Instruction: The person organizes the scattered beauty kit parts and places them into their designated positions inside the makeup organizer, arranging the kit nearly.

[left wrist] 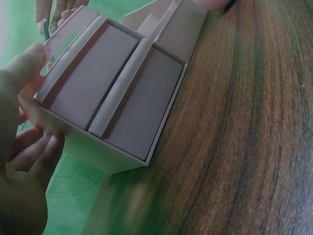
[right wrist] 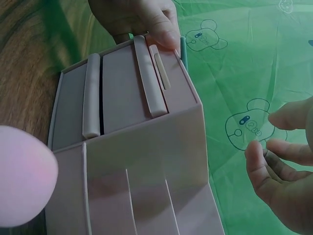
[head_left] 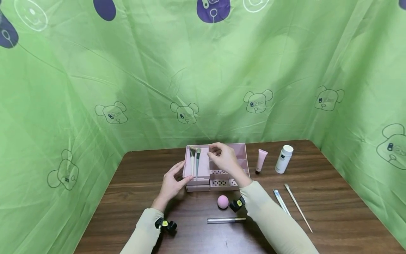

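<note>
A pink makeup organizer with two drawers on its left and open compartments on its right stands near the table's back edge. Two makeup brushes, one with a pale handle and one with a grey-green handle, lie on its upper left top. My left hand holds the organizer's left front corner, thumb over the top and fingers against the side wall. Above the organizer, my right hand hovers with thumb and fingertips apart and nothing between them. Both drawers look pushed in.
In front of the organizer are a pink ball-shaped sponge and a silver tube. To the right stand a pink squeeze tube and a white bottle. Slim sticks and a long brush lie by the right forearm.
</note>
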`<state>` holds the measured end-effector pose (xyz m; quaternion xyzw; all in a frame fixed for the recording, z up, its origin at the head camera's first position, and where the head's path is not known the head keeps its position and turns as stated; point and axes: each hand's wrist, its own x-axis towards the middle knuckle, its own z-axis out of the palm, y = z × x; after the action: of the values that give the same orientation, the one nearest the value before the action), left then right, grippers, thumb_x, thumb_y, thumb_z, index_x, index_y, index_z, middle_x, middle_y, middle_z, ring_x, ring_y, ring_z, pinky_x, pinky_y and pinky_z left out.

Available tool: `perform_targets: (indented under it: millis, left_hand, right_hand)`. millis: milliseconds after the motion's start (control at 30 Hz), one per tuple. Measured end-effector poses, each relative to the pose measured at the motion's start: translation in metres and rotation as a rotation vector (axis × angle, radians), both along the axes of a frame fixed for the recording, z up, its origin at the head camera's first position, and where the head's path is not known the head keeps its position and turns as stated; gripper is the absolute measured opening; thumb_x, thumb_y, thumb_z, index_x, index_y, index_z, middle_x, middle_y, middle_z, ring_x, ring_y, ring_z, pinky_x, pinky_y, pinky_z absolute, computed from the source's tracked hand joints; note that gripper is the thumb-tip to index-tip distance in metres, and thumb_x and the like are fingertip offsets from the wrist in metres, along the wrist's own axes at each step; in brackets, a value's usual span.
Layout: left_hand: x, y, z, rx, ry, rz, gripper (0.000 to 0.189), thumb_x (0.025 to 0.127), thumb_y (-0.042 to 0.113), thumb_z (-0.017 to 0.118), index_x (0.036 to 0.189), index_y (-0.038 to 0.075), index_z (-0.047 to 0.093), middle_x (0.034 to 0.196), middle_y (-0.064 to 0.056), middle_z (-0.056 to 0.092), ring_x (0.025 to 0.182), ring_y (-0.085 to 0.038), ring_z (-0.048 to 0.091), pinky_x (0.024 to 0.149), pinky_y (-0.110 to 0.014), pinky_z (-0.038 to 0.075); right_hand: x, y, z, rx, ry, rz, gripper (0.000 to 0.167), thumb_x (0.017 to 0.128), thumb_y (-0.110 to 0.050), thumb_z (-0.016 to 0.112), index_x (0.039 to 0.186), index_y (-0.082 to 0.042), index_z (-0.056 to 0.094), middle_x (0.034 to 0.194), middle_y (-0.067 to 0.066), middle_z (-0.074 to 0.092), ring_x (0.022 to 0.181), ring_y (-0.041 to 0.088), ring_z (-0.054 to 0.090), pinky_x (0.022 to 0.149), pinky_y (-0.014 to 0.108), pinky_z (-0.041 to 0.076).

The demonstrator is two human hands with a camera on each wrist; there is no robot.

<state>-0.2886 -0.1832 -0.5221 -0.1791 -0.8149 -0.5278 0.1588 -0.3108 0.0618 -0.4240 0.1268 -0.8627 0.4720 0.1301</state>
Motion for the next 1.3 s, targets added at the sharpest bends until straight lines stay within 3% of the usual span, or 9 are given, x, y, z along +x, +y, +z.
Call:
perform_targets:
  millis: [233, 633, 933, 1133, 1300]
  left_hand:
    - [-0.002, 0.000, -0.001, -0.003, 0.002, 0.004, 0.071, 0.075, 0.025, 0.086, 0.137, 0.008, 0.056, 0.138, -0.009, 0.057, 0.116, -0.029, 0.061, 0.096, -0.046, 0.054]
    - [0.000, 0.000, -0.002, -0.004, -0.006, 0.010, 0.071, 0.075, 0.027, 0.086, 0.137, 0.008, 0.056, 0.138, -0.009, 0.056, 0.117, -0.030, 0.061, 0.097, -0.046, 0.054]
    - [0.001, -0.001, -0.005, -0.037, -0.009, 0.039, 0.072, 0.074, 0.030, 0.086, 0.137, 0.011, 0.057, 0.138, -0.007, 0.057, 0.118, -0.027, 0.061, 0.098, -0.037, 0.054]
    - [0.000, -0.001, -0.003, -0.042, 0.010, 0.041, 0.072, 0.074, 0.030, 0.086, 0.137, 0.011, 0.057, 0.138, -0.007, 0.057, 0.121, -0.030, 0.059, 0.102, -0.043, 0.051]
    - [0.000, -0.001, -0.001, -0.028, 0.013, 0.034, 0.072, 0.074, 0.031, 0.086, 0.136, 0.010, 0.058, 0.137, -0.009, 0.057, 0.120, -0.035, 0.059, 0.100, -0.049, 0.051]
  right_hand:
    - [0.008, 0.012, 0.000, -0.012, -0.011, 0.012, 0.031, 0.086, -0.018, 0.071, 0.114, -0.006, 0.069, 0.098, 0.006, 0.072, 0.084, 0.021, 0.067, 0.079, 0.037, 0.060]
    - [0.018, 0.032, -0.011, 0.002, 0.013, 0.006, 0.028, 0.085, -0.018, 0.072, 0.111, -0.009, 0.069, 0.094, 0.004, 0.072, 0.081, 0.018, 0.067, 0.075, 0.034, 0.060]
    - [0.023, 0.048, -0.016, 0.014, -0.032, -0.016, 0.027, 0.087, -0.021, 0.071, 0.112, -0.013, 0.068, 0.096, 0.003, 0.072, 0.084, 0.018, 0.067, 0.077, 0.032, 0.059]
    - [0.027, 0.057, -0.016, 0.009, -0.024, -0.027, 0.028, 0.087, -0.019, 0.072, 0.113, -0.010, 0.068, 0.098, 0.006, 0.072, 0.086, 0.020, 0.067, 0.081, 0.040, 0.060]
    - [0.031, 0.063, -0.016, 0.022, -0.020, -0.045, 0.029, 0.087, -0.019, 0.073, 0.114, -0.010, 0.068, 0.098, 0.006, 0.073, 0.085, 0.019, 0.067, 0.078, 0.033, 0.060]
